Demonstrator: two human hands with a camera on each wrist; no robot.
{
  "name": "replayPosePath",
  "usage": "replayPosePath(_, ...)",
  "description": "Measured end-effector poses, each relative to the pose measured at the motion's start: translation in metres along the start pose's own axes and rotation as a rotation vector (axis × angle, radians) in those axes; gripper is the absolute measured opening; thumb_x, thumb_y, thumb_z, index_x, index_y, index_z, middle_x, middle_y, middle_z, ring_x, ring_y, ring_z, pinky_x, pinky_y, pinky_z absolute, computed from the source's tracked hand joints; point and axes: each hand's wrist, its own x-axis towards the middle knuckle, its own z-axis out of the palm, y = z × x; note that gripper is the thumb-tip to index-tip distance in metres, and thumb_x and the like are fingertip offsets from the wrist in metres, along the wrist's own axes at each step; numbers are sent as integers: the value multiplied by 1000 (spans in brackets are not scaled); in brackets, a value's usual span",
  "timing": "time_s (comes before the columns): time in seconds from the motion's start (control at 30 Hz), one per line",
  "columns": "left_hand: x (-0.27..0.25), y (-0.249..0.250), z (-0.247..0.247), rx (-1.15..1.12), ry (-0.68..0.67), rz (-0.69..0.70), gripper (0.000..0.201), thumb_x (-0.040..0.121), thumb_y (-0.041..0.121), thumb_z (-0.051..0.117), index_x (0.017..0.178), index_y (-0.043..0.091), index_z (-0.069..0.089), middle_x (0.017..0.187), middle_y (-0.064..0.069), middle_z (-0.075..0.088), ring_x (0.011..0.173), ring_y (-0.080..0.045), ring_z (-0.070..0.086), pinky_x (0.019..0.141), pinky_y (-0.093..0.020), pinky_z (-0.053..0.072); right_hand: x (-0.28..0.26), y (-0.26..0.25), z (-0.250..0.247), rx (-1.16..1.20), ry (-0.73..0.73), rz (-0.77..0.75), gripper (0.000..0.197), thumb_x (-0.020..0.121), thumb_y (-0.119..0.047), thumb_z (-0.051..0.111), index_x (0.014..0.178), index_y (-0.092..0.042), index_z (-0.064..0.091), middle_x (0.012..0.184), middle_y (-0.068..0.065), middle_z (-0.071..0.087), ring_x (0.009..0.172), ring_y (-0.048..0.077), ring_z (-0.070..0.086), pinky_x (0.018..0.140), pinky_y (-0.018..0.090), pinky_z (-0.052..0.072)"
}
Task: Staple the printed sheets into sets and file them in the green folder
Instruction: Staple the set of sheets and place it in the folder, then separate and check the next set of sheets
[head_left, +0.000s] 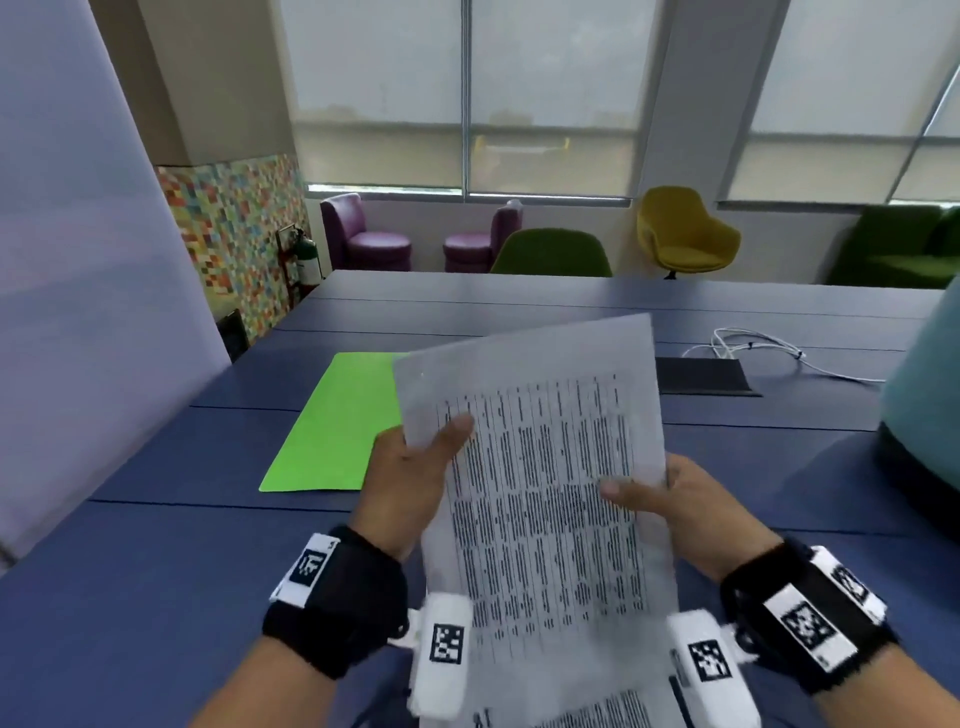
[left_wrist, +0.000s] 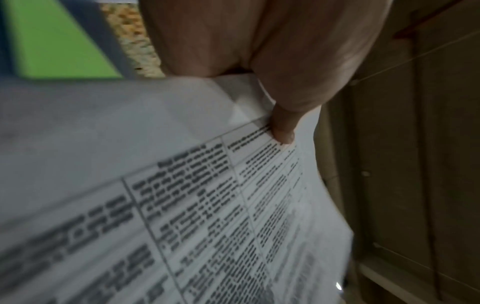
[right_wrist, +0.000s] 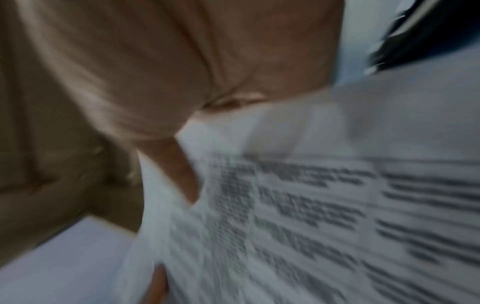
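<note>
Both hands hold a stack of printed sheets (head_left: 545, 478) up above the blue table (head_left: 156, 597), the text side facing me. My left hand (head_left: 415, 467) pinches the stack's left edge, thumb on the front. My right hand (head_left: 670, 499) pinches the right edge, thumb across the print. The green folder (head_left: 337, 421) lies shut and flat on the table behind my left hand. In the left wrist view the thumb presses the printed sheets (left_wrist: 182, 205), with the green folder (left_wrist: 52, 41) at the upper left. The right wrist view is blurred and shows the printed sheets (right_wrist: 311, 205) against my palm. No stapler is visible.
More printed paper (head_left: 613, 712) lies at the bottom edge under the raised stack. A dark panel (head_left: 701, 376) and a white cable (head_left: 769, 351) lie on the far right of the table. A teal chair back (head_left: 930, 395) stands at the right edge. Chairs stand beyond the table.
</note>
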Motion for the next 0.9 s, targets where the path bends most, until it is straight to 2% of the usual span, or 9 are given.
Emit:
replayPosePath(0.13, 0, 83, 13, 58, -13, 393, 20, 80, 23, 70, 80, 43, 75, 82, 28, 73, 86, 8, 68, 79, -14, 53, -15, -48, 26, -28, 247, -393, 14, 73, -13, 75, 86, -17, 79, 92, -3, 79, 90, 13, 75, 83, 26, 58)
replayPosePath(0.23, -8, 103, 14, 32, -77, 524, 25, 74, 25, 70, 77, 50, 74, 81, 30, 72, 85, 10, 67, 75, -9, 51, -23, -59, 26, 24, 212, -577, 24, 72, -12, 73, 85, -31, 81, 94, -10, 79, 91, 8, 74, 81, 23, 59)
replayPosePath(0.3, -12, 80, 12, 57, -78, 416, 19, 74, 20, 72, 75, 39, 76, 77, 30, 72, 80, 12, 67, 73, -9, 52, -21, -40, 22, -62, 219, -495, 24, 72, -17, 74, 85, -37, 80, 94, -10, 79, 91, 8, 73, 80, 23, 59)
replayPosePath(0.37, -16, 30, 3, 133, -67, 197, 17, 75, 15, 77, 77, 31, 74, 78, 25, 73, 78, 9, 67, 75, -13, 54, -13, -1, 15, -135, 194, -267, 16, 77, -15, 76, 87, -27, 80, 93, -8, 79, 92, 12, 74, 76, 21, 57)
replayPosePath(0.47, -18, -57, -24, 376, -296, -175, 13, 80, 33, 77, 93, 31, 76, 98, 11, 77, 94, -7, 70, 94, -39, 55, -3, 57, 7, -185, 92, 20, 9, 89, -10, 69, 96, -12, 76, 98, 4, 79, 97, 22, 73, 74, 22, 57)
replayPosePath(0.53, -18, -89, -31, 477, -356, -302, 16, 92, 30, 64, 103, 26, 74, 102, 9, 76, 101, -11, 69, 93, -33, 54, 8, 74, 4, -191, 129, 86, 10, 93, -10, 65, 96, -8, 74, 96, 7, 79, 88, 17, 75, 70, 23, 57)
replayPosePath(0.7, 28, -89, -7, 395, -5, -268, 19, 99, 23, 51, 99, 10, 65, 86, -7, 68, 74, -25, 63, 57, -25, 52, 56, 59, 7, -97, 332, 40, 15, 100, -15, 57, 107, -8, 69, 90, 6, 75, 72, 24, 71, 50, 29, 55)
replayPosePath(0.8, 70, -86, 6, 507, 132, -154, 23, 99, 25, 50, 102, 5, 63, 100, -15, 70, 88, -30, 64, 76, -31, 51, 86, 38, 5, -139, 431, 41, 18, 101, -17, 56, 106, -4, 66, 78, 10, 63, 52, 20, 52, 38, 23, 43)
replayPosePath(0.9, 101, -82, 9, 549, 200, -125, 24, 97, 26, 53, 87, 5, 60, 95, -21, 68, 84, -32, 63, 77, -35, 49, 107, 18, 4, -136, 464, 20, 15, 100, -17, 57, 103, -6, 65, 85, 12, 63, 56, 19, 51, 37, 21, 41)
